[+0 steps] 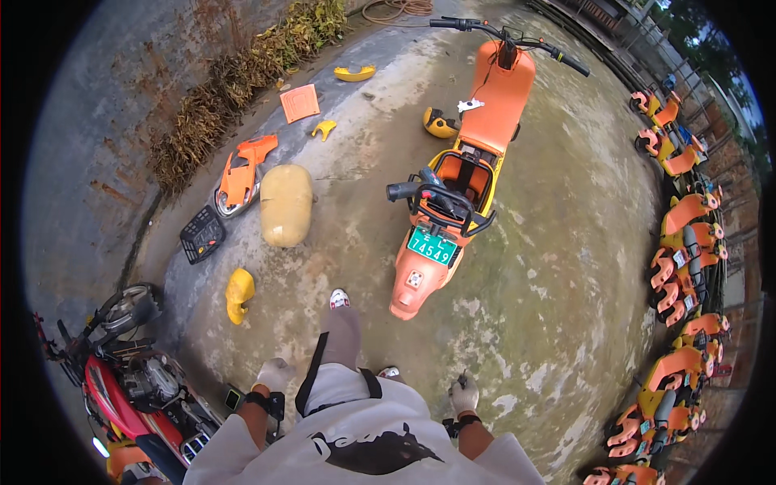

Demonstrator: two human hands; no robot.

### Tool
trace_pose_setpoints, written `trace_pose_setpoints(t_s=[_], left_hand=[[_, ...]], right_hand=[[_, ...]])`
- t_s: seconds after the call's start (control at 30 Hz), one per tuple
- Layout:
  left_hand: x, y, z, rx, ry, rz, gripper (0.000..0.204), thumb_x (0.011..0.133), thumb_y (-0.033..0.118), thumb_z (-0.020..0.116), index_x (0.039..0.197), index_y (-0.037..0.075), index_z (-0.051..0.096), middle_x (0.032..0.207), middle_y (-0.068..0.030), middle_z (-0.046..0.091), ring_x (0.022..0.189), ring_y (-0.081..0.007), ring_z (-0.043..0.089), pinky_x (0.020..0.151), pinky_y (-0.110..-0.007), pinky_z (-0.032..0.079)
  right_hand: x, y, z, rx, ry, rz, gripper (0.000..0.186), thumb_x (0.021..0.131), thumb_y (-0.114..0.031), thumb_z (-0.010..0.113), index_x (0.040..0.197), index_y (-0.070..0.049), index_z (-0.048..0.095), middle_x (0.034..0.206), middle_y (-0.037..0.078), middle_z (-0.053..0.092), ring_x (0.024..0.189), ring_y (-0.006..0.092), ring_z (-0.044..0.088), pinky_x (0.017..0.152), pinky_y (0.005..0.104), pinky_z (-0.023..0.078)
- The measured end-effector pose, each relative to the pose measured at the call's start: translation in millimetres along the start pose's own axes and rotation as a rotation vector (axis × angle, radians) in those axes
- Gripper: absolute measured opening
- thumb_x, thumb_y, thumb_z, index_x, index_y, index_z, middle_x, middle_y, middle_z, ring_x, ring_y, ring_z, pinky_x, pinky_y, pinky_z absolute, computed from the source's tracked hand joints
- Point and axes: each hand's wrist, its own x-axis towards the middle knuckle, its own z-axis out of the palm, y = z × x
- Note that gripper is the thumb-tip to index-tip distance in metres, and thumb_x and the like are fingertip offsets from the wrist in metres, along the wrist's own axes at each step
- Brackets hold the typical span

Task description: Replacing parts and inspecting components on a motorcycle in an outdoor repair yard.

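Observation:
My right hand [463,396], in a pale glove, hangs at my side, closed on a small dark object with a thin tip poking out; its kind is too small to tell. My left hand [275,373], also gloved, hangs on the other side, its fingers too indistinct to read. Ahead stands an orange and yellow electric scooter [499,97], its rear toward me and a green plate [432,246] on the tail. Across its black rear rack [453,214] lies what looks like a cordless power drill [436,184]. A small white item [470,105] rests on the orange body.
Left of the scooter lie a yellow rounded cushion-like block [286,206], an orange panel with a headlamp [240,178], a black crate-like part [202,234] and several yellow pieces. A red motorcycle [121,396] stands near left. Several orange scooters [675,380] line the right wall.

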Motion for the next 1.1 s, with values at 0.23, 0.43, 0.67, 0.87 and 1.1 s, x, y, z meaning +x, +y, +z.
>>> trace_pose_setpoints(t_s=[0.23,0.43,0.67,0.87,1.1], left_hand=[[68,21,-65,-0.309,-0.065,-0.164,0.032,0.087,0.032,0.071,0.077,0.001,0.068,0.066,-0.0071,0.066,0.056,-0.0171,0.063,0.055,-0.033,0.051],[128,20,-126,-0.489,-0.038,-0.116,0.026,0.092,0.026,0.069,0.08,0.004,0.063,0.065,-0.0054,0.063,0.053,-0.0153,0.059,0.051,-0.031,0.049],[179,36,-176,-0.481,-0.165,-0.287,0.029,0.092,0.021,0.067,0.07,0.006,0.058,0.061,-0.0048,0.057,0.043,-0.0176,0.054,0.04,-0.032,0.043],[267,-5,-235,-0.987,-0.594,-0.39,0.022,0.094,0.026,0.061,0.082,0.008,0.061,0.065,-0.0055,0.06,0.052,-0.0212,0.06,0.048,-0.033,0.049],[274,264,-284,-0.259,0.028,0.136,0.029,0.09,0.028,0.068,0.085,-0.001,0.068,0.069,-0.0078,0.067,0.06,-0.0168,0.064,0.054,-0.033,0.051]], right_hand=[[38,-242,49,-0.558,0.312,-0.422,0.029,0.085,-0.028,0.071,0.106,-0.009,0.069,0.087,0.019,0.07,0.078,0.0347,0.068,0.074,0.0384,0.053],[82,-363,94,-0.077,0.34,-0.382,0.029,0.095,-0.03,0.061,0.108,-0.004,0.061,0.09,0.018,0.068,0.083,0.0332,0.068,0.077,0.0424,0.051],[88,-466,116,0.269,0.314,-0.258,0.032,0.095,-0.029,0.062,0.114,-0.003,0.058,0.077,0.011,0.066,0.064,0.0223,0.063,0.065,0.0398,0.051],[128,-485,145,0.099,0.352,-0.294,0.036,0.093,-0.034,0.064,0.114,-0.004,0.063,0.095,0.015,0.071,0.087,0.0264,0.069,0.081,0.0396,0.052],[116,-505,144,-0.031,0.426,-0.251,0.038,0.091,-0.034,0.066,0.119,-0.008,0.065,0.094,0.017,0.071,0.089,0.031,0.07,0.083,0.0395,0.053]])
